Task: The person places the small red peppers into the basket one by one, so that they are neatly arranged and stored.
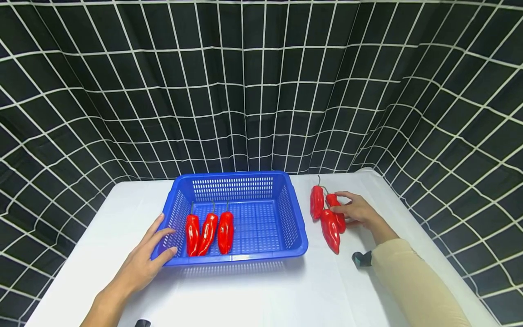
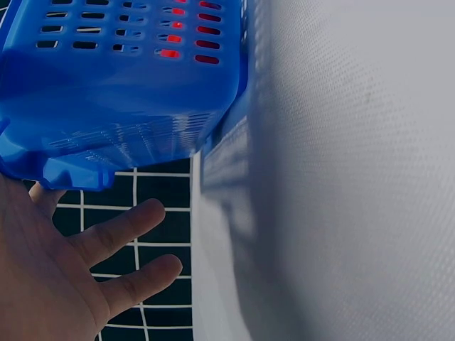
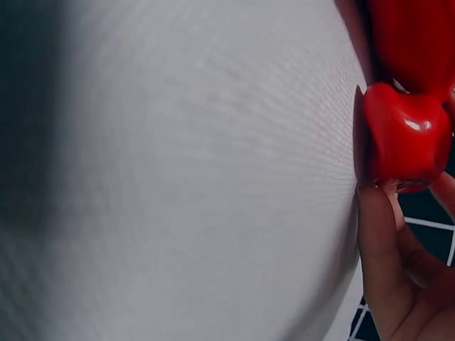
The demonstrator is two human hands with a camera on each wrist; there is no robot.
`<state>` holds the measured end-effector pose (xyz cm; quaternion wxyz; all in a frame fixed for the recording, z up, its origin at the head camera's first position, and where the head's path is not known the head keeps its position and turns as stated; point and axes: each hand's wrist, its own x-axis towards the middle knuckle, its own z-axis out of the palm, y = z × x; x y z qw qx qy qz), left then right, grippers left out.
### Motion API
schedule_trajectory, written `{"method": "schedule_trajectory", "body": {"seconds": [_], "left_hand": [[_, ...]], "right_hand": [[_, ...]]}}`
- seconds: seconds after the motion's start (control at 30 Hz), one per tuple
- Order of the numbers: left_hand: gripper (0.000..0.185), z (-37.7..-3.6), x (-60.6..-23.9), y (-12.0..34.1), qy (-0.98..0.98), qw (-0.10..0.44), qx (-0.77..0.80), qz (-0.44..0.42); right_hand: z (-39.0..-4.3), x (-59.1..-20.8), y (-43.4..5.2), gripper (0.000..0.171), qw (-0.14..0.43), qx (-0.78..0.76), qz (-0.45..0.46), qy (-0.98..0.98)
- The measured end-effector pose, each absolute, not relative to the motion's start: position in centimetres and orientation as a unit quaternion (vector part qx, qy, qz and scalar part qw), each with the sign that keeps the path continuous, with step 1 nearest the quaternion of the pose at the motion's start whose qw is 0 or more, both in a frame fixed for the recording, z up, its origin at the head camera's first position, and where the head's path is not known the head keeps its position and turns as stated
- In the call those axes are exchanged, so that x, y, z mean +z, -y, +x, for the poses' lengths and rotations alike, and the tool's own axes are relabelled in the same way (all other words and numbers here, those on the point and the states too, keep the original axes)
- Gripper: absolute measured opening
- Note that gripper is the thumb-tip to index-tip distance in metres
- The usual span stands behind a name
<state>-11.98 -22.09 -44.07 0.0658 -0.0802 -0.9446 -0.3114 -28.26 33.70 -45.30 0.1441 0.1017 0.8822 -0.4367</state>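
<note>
Much of the right hand (image 1: pixel 359 211) is hidden in the right wrist view: only a thumb or finger and part of the palm are seen at 5 o'clock of that frame, pressed against the blunt end of a glossy red pepper (image 3: pixel 407 135) whose body is cut off by the frame edge. From the head view the fingers are seen curled round the rightmost pepper (image 1: pixel 336 211) of a cluster of three on the table — the exact finger placement is masked by the hand itself. The other two, a pepper at the far left of the cluster (image 1: pixel 316 202) and a longer one nearest the viewer (image 1: pixel 330 230), lie touching it, at 3 o'clock of the basket. Thin dark stems are barely made out at their far ends.

The left hand (image 1: pixel 143 263) is laid flat with fingers spread and straight, touching the near left corner of a blue plastic basket (image 1: pixel 245 258) at about 8 o'clock of it. In the left wrist view the basket wall (image 2: pixel 121 78) is shown close and blurred, its slotted perforations letting red show through; the hand (image 2: pixel 64 277) is partly cut off at the lower edge.

Inside the basket three more peppers (image 1: pixel 208 232) lie side by side, smooth and shiny, tapering toward the near wall. The basket is rectangular, with lattice walls and floor. A white cloth-covered table (image 1: pixel 261 295) carries everything, its weave finely textured. A black curtain with a white grid (image 1: pixel 261 91) hangs behind.
</note>
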Motion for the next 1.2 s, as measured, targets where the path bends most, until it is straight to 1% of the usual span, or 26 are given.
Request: {"method": "schedule_trajectory", "body": {"seconds": [0.13, 0.3, 0.4, 0.53, 0.73, 0.93, 1.07, 1.2], "left_hand": [[0.044, -12.0, -44.1, 22.1, 0.944, 0.067, -0.312, -0.081], [0.044, -12.0, -44.1, 22.1, 0.945, 0.065, -0.311, -0.079], [0.044, -12.0, -44.1, 22.1, 0.945, 0.066, -0.311, -0.077], [0.044, -12.0, -44.1, 22.1, 0.944, 0.067, -0.312, -0.078], [0.045, -12.0, -44.1, 22.0, 0.944, 0.064, -0.313, -0.077], [0.045, -11.9, -44.1, 22.0, 0.944, 0.066, -0.313, -0.078], [0.044, -11.9, -44.1, 22.0, 0.944, 0.065, -0.314, -0.08], [0.045, -11.9, -44.0, 22.0, 0.943, 0.065, -0.315, -0.081]], "right_hand": [[-28.4, -45.3, -33.6, 0.083, 0.139, -0.42, 0.102, -0.891], [-28.5, -45.0, -33.7, 0.076, 0.123, -0.384, 0.092, -0.91], [-28.5, -44.9, -33.7, 0.074, 0.117, -0.369, 0.094, -0.917], [-28.4, -45.0, -34.0, 0.075, 0.122, -0.371, 0.097, -0.916], [-28.2, -45.2, -34.8, 0.079, 0.134, -0.412, 0.093, -0.897], [-27.7, -44.6, -35.6, 0.086, 0.134, -0.489, 0.106, -0.856], [-27.1, -44.2, -36.0, 0.09, 0.131, -0.527, 0.101, -0.834], [-26.3, -43.8, -36.1, 0.089, 0.115, -0.56, 0.086, -0.816]]}}
